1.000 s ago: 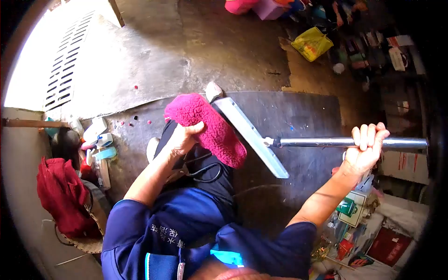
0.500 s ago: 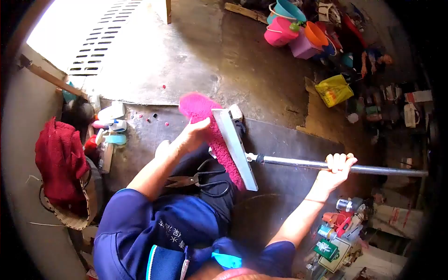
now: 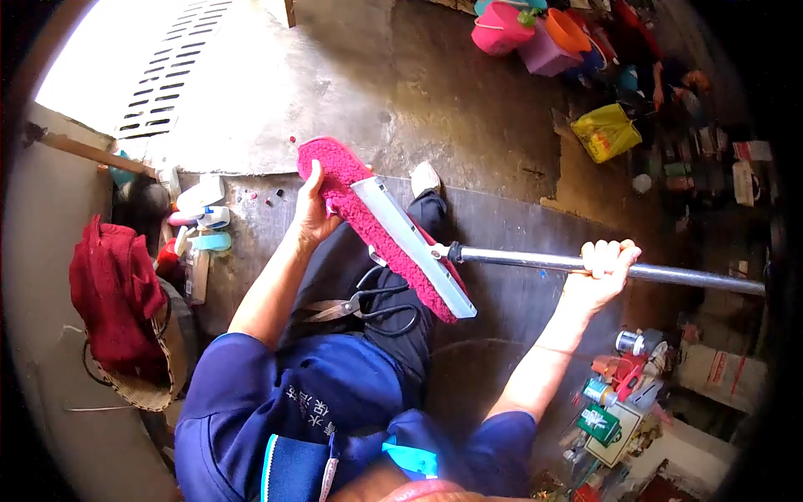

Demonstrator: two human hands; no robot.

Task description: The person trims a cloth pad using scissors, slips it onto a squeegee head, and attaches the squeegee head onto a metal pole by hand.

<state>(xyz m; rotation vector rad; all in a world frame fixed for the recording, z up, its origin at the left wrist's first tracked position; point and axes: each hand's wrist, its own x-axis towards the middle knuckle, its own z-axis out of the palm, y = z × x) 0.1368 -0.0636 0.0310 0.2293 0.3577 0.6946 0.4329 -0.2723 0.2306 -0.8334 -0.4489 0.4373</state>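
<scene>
Head view: over the dark trousers (image 3: pixel 330 261), the flat mop frame (image 3: pixel 415 247) has been shifted farther across the fleecy mop cover (image 3: pixel 372 232), apparently aligning them better. The cover is pinched by the left hand (image 3: pixel 315 214); the metal pole (image 3: pixel 519 258) is encircled by the right hand's (image 3: pixel 604 272) curled fingers.

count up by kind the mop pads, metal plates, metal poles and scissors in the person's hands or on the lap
Mop pad: 1
Metal plate: 1
Metal pole: 1
Pair of scissors: 1
Total: 4
</scene>
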